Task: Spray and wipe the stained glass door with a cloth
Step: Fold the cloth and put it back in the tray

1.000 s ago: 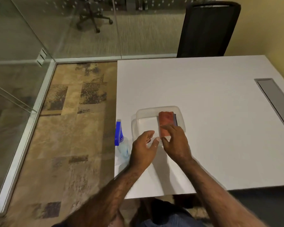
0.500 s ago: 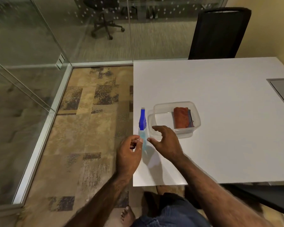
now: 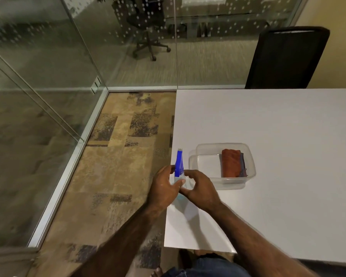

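A spray bottle (image 3: pixel 179 163) with a blue head and clear body stands at the left edge of the white table (image 3: pixel 278 136). My left hand (image 3: pixel 163 185) wraps around its body from the left. My right hand (image 3: pixel 200 188) touches the bottle from the right, fingers curled. A folded orange cloth (image 3: pixel 230 162) lies in a clear plastic container (image 3: pixel 205 150) just right of the bottle. The glass door (image 3: pixel 28 80) stands to the left.
A black chair (image 3: pixel 286 56) stands behind the table's far edge. Glass walls with dotted film run along the back, with an office chair (image 3: pixel 146 33) beyond them. Patterned carpet (image 3: pixel 118 166) lies between table and glass.
My right hand left the cloth in the container and moved left. Both hands closed in on the spray bottle, and the left now grips it. The view shifted left.
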